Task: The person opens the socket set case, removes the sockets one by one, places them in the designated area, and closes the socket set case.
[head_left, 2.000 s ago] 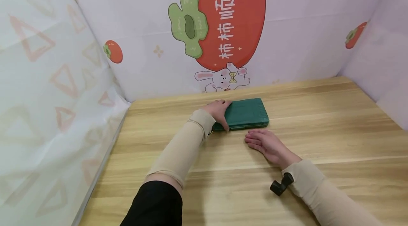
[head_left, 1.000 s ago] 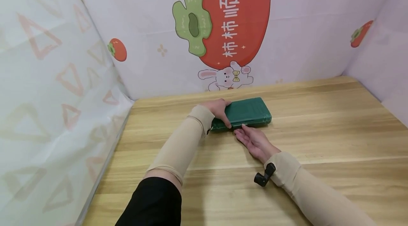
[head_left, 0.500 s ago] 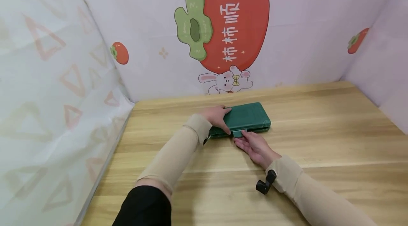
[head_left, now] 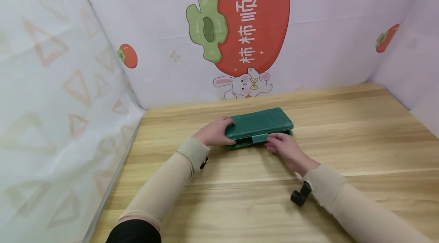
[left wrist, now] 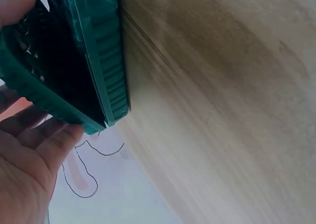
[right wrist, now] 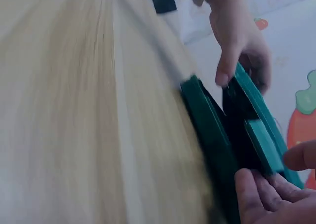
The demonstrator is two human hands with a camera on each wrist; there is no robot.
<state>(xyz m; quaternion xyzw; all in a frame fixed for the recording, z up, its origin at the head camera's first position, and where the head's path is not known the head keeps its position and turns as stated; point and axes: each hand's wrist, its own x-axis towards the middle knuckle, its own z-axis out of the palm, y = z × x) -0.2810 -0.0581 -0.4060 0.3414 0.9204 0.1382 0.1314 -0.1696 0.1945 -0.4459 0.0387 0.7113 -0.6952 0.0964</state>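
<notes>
A green plastic case [head_left: 258, 123] lies near the back of the table, its lid lifted slightly and a dark gap along its front. Its front latch [head_left: 259, 138] sticks out from the lid. My left hand [head_left: 216, 132] grips the lid's left end, thumb at the front edge. In the left wrist view, fingertips of that hand [left wrist: 29, 159] press the lid's ribbed outer side. At the latch's right side, my right hand [head_left: 286, 151] pinches the lid's front edge. The right wrist view shows its fingers [right wrist: 249, 189] at the gap and the thumb opposite. The case's contents are too dark to tell.
The wooden table [head_left: 240, 197] stretches toward me and to the right. A printed cloth [head_left: 164, 71] stands behind it, and a white sheet [head_left: 68, 140] hangs along the left edge. A small black device [head_left: 300, 194] sits at my right wrist.
The latch has been flipped out and the lid has risen, opening a gap. My left hand has shifted left to the lid's end. The right hand has come up to the latch.
</notes>
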